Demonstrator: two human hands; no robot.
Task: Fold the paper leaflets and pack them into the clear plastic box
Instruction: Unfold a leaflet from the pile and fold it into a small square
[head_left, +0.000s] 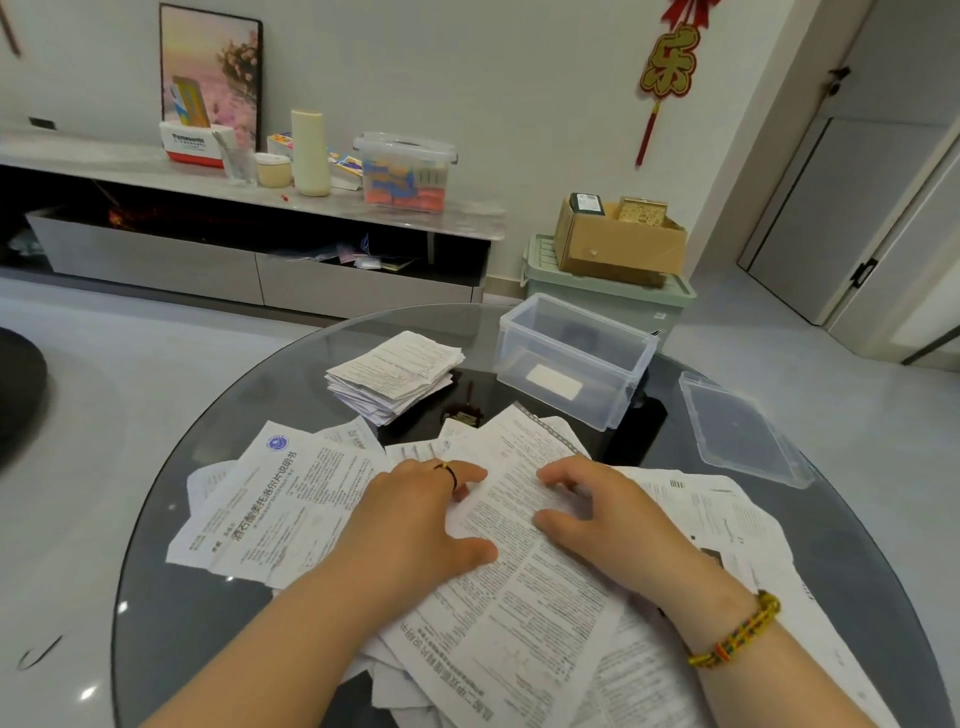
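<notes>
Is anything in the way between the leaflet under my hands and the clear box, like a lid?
Nothing visible blocks it. The clear plastic box stands open beyond the leaflet, its lid lying on the table to its right. The stack of folded leaflets sits left of the box, off the path.

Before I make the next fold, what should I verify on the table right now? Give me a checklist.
1. Long white printed leaflet lies on top of the loose pile of unfolded paper leaflets: ok.
2. Left hand and right hand both rest on it: ok.
3. Clear rectangular plastic box stands open: ok.
4. Clear flat plastic lid lies apart, right of the box: ok.
5. Stack of folded white leaflets is packed: not ok, it sits beside the box.
6. Top leaflet's edges are aligned for folding: cannot tell.
</notes>
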